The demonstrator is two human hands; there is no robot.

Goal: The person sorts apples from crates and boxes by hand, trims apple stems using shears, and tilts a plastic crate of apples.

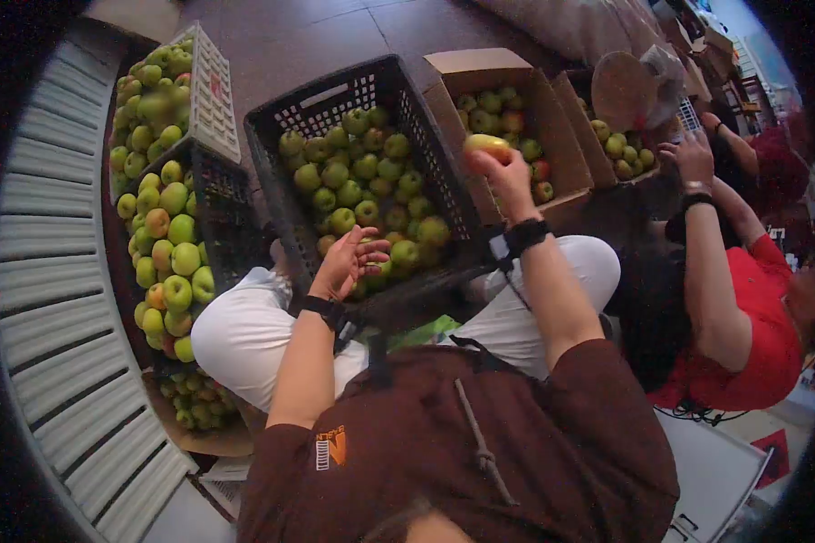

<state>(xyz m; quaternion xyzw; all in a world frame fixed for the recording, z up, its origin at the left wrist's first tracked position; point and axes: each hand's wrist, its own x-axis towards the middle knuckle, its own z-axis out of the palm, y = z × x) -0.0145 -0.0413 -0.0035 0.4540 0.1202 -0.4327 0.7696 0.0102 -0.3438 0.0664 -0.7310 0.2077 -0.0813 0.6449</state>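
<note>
In the head view my right hand (pixel 507 184) grips a yellow-green and red apple (pixel 487 145) between thumb and fingers, above the near left side of a cardboard box (pixel 566 149). More apples (pixel 487 101) lie inside that box. My left hand (pixel 342 264) is over the near left part of a black plastic crate (pixel 272 172), palm turned inward, fingers apart and nothing visible in it. Many green apples (pixel 364 167), some blushed red, fill the bottom of this crate. The crate stands between my knees, tilted in view. Black bands circle both my wrists.
On the left, a white crate (pixel 213 90) and a dark crate (pixel 222 204) hold apples, beside a slatted white surface (pixel 59 303). A smaller apple box (pixel 217 439) sits below. To the right, a person in red (pixel 743 317) reaches towards another box (pixel 581 118).
</note>
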